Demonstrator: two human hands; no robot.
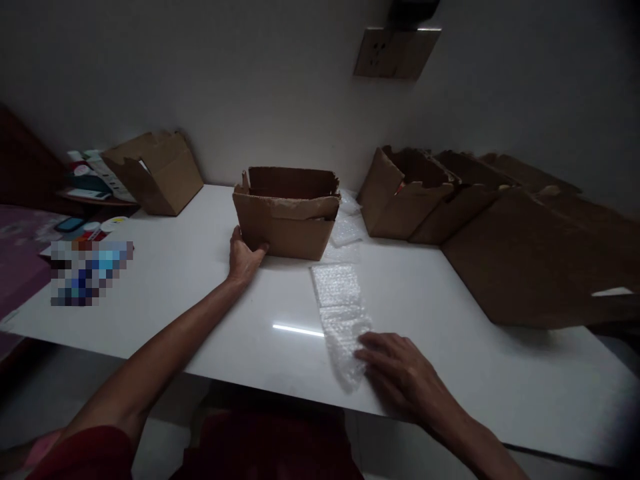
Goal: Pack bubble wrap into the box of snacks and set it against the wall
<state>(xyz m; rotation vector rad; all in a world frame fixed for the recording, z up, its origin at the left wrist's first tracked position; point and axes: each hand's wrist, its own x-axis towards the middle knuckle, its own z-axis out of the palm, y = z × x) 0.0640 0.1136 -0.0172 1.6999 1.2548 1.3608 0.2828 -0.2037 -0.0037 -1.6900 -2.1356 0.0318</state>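
A brown cardboard box (295, 230) with an uneven open top stands near the middle of the white table. My left hand (245, 257) grips its lower left corner, thumb along the front face and fingers round the side. A strip of clear bubble wrap (340, 297) lies on the table, running from behind the box's right side toward the front edge. At its near end my right hand (395, 363) has its fingertips on the strip's right edge, closed on it; the thumb is hidden. What lies inside the box is mostly hidden, with some reddish colour showing.
Several open cardboard boxes (425, 207) lean in a row at the right. Another box (170, 173) stands tilted at the back left, beside small bottles and containers (90, 173). A blurred-out item (93, 273) lies at the left edge. A socket plate (397, 53) is on the wall.
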